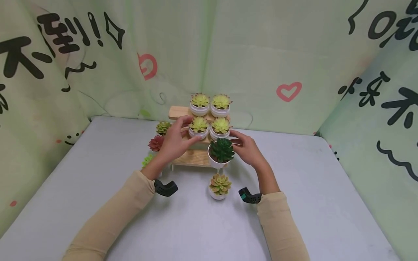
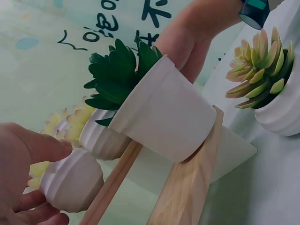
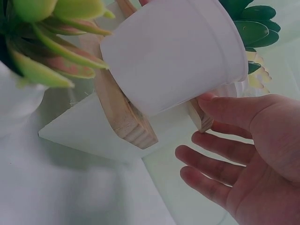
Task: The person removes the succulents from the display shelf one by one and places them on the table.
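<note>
My left hand (image 1: 173, 143) holds the left yellow-green potted succulent (image 1: 198, 126) on the middle tier of a wooden stepped stand (image 1: 192, 158). In the left wrist view its thumb and fingers curve round that white pot (image 2: 72, 180). Beside it on the same tier sits another yellow-green potted succulent (image 1: 220, 127). My right hand (image 1: 248, 149) is at this plant's right side, fingers spread and fairly straight; in the right wrist view the thumb (image 3: 225, 110) lies by the tier's end, partly behind a white pot. That pot carries a dark green succulent (image 1: 222, 150) on the lowest tier.
Two more yellow-green potted succulents, including one at the left (image 1: 199, 103), stand on the top tier. A pink-tipped succulent (image 1: 220, 185) stands on the white table (image 1: 196, 224) in front. Left of the stand are a red succulent (image 1: 156, 143) and green ones. A printed curtain (image 1: 248, 54) hangs behind.
</note>
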Demonstrator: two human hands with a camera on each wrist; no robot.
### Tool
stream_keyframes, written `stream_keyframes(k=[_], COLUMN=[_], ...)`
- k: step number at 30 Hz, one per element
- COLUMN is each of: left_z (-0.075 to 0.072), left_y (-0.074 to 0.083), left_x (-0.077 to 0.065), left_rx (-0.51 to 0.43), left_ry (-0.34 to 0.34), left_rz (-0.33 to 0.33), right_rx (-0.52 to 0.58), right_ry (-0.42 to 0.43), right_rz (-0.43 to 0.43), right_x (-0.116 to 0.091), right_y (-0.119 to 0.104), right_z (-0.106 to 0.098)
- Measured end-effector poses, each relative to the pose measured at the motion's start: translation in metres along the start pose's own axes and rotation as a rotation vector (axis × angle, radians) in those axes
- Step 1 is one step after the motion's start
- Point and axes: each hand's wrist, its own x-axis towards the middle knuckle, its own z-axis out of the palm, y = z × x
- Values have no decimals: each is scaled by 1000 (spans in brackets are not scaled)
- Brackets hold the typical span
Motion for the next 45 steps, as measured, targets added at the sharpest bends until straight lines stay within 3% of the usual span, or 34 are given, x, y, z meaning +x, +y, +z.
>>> stream_keyframes(k=[11,23,37,45], left_z=[6,6,-5,-14], left_y=[1,0,1,2], left_x=[5,3,-12,-24], left_rx=[9,-3,10,-10], left_ry=[52,58,59,26], left_rz=[27,21,-16,-30], right_rx=[-3,0,-13,-6], right_ry=[6,1,-2,0], right_rz=[9,4,9,4], right_x=[-1,0,0,0], right_y=[-1,2,1,-1], right_z=[0,1,0,0])
